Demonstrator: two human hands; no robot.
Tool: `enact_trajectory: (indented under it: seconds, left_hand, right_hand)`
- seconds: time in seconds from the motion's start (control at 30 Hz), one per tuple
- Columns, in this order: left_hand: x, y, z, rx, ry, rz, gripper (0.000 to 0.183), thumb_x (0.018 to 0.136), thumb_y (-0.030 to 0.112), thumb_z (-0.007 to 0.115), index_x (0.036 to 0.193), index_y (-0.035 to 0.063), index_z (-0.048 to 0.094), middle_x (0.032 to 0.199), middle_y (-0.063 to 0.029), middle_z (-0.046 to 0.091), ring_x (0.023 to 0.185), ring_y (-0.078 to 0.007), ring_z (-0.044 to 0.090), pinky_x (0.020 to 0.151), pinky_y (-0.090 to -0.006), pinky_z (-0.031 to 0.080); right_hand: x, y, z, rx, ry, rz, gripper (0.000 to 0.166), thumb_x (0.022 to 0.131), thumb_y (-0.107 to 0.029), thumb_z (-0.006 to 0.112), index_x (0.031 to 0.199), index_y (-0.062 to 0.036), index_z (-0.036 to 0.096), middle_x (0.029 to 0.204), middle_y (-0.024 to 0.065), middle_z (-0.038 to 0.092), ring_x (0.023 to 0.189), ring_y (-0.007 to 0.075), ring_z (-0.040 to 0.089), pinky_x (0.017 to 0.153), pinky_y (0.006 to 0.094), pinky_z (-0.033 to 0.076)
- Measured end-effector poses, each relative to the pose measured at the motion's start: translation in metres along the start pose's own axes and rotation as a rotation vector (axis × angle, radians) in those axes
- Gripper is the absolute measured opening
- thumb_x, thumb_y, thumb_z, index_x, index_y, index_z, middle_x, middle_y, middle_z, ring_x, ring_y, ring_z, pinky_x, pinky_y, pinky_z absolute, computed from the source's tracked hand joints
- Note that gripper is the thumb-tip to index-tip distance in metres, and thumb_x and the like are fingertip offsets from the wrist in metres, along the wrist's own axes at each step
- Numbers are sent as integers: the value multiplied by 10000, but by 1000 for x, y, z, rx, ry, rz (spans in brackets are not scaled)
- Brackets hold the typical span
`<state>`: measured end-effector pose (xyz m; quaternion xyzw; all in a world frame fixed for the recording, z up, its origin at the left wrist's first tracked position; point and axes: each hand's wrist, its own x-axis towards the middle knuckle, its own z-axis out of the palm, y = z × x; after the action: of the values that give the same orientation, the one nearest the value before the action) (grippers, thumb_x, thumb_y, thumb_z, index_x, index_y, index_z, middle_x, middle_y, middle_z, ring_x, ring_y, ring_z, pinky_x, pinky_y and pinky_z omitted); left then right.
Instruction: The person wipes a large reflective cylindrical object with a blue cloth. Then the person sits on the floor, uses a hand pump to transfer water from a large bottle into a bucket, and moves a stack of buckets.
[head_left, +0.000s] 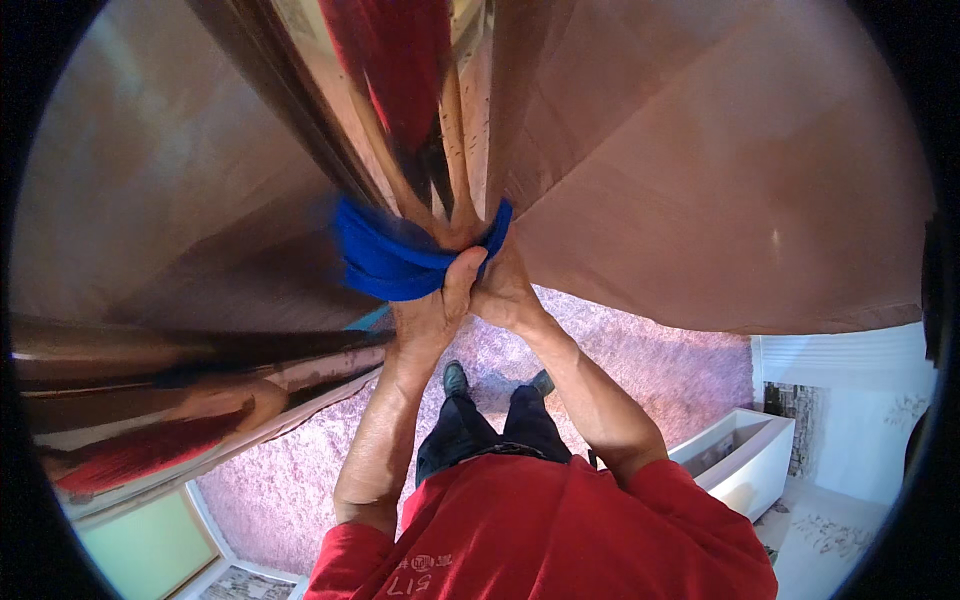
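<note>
A blue cloth (394, 262) is bunched up in front of a glossy, mirror-like strip (474, 127). My left hand (420, 322) grips it from below, with the thumb lying over its near edge. Close against that thumb, my right hand (510, 289) holds the cloth's right end. Most fingers of both hands are hidden by the cloth and by each other. The strip shows a stretched reflection of red clothing and arms. The cloth's left part is blurred.
Large brown glossy panels (720, 180) spread out on both sides. Below lies a pinkish-purple carpet (255, 510). On the right stands a white open-topped box (757, 469) near a pale wall (862, 427). A pale green panel (150, 547) is at lower left.
</note>
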<state>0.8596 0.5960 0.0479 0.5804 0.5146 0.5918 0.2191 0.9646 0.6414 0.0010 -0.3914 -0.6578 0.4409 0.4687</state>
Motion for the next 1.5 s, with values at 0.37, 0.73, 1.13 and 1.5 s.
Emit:
enact_trajectory:
  seconds: [0.37, 0.73, 1.13, 1.5]
  left_hand:
    - [-8, -4, -3, 130, 97, 20, 438, 890, 255, 710, 1203, -21, 576, 1097, -195, 658, 1002, -329, 624, 895, -399, 456]
    - [68, 88, -19, -84, 92, 186, 359, 920, 234, 678, 1171, -6, 590, 1104, -130, 645, 1000, -217, 614, 862, -331, 470]
    - [-4, -27, -13, -131, -50, -71, 511, 850, 317, 762, 1218, 5, 592, 1165, -157, 643, 1049, -273, 620, 903, -384, 471]
    - [9, 12, -23, 88, 19, 62, 476, 899, 316, 688, 1217, -18, 570, 1148, -199, 635, 1067, -322, 602, 924, -412, 450]
  right_hand:
    - [-3, 7, 15, 169, 117, 15, 717, 694, -192, 805, 1278, 15, 442, 1223, 219, 523, 1203, 330, 486, 1009, 433, 386]
    - [34, -116, -26, -29, -40, -163, 760, 627, -55, 765, 1309, -26, 432, 1222, 195, 531, 1196, 344, 495, 1042, 432, 363]
    - [-9, 28, 12, -7, -29, 90, 1106, 620, -217, 888, 1473, -34, 208, 1436, 217, 325, 1363, 361, 320, 1128, 450, 278]
    - [4, -49, 2, 37, 28, -28, 695, 680, -126, 800, 1278, 3, 469, 1210, 235, 549, 1206, 350, 510, 1009, 435, 399]
